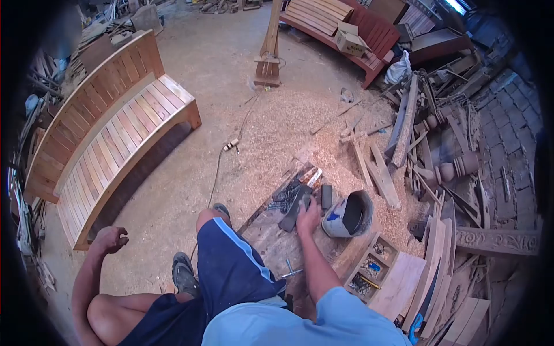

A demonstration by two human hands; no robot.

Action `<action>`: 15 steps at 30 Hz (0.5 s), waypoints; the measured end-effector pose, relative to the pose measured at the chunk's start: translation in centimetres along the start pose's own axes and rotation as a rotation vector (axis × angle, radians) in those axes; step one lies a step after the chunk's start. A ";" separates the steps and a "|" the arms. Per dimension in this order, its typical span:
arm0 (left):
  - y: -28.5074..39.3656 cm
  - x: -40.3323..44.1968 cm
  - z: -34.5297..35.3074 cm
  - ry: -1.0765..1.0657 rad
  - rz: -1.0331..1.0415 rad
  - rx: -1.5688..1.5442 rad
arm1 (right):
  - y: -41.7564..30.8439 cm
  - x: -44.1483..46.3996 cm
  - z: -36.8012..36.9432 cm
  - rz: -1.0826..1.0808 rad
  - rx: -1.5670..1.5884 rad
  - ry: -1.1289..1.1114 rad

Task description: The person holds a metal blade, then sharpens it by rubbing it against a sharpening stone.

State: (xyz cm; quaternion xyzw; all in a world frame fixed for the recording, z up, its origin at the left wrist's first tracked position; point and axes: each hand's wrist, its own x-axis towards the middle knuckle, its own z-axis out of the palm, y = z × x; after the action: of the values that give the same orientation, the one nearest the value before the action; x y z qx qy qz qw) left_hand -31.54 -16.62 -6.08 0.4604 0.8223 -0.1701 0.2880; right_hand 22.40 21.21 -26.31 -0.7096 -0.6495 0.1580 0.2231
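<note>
My right hand (310, 216) is on the low wooden bench (271, 245), its fingers round the edge of a dark grey rectangular block (292, 212). Just right of that hand stands a smaller dark block (326, 197). A pale bucket (337, 225) with a dark inside is close by on the right. Left of the long block lie several dark metal pieces (281, 199), too small to tell apart. My left hand (109, 239) hangs over my bent knee with fingers curled in, nothing visible in it.
A slatted wooden bench (124, 124) stands at left. A cable (217, 173) with a connector crosses the shavings-strewn floor. A compartment box (369, 268) with small parts, a T-shaped metal tool (291, 269) and a blue-handled saw (416, 327) are near me. Timber (404, 121) is piled right.
</note>
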 end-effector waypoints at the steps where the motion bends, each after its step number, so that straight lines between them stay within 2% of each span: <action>1: -0.2 0.0 0.2 -0.018 -0.007 0.025 | -1.1 1.4 0.1 0.051 0.008 0.009; 4: 0.5 -0.2 1.2 -0.071 0.008 0.070 | -2.0 1.5 0.4 0.162 0.025 0.038; 6: 0.7 0.1 0.0 -0.078 0.025 0.087 | -0.7 -1.2 1.8 0.088 0.005 0.154; 8: 1.0 1.1 -1.0 -0.024 0.027 0.053 | -2.6 0.2 1.4 0.032 0.007 0.228; 15: 2.1 0.4 -1.1 -0.025 0.031 0.057 | -2.9 2.0 1.7 0.251 0.092 0.082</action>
State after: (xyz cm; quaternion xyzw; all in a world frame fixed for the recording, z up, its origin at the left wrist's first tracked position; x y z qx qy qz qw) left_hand -30.28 -14.71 -5.50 0.4790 0.8062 -0.1947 0.2873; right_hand 19.30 23.54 -26.12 -0.7801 -0.5380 0.1851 0.2603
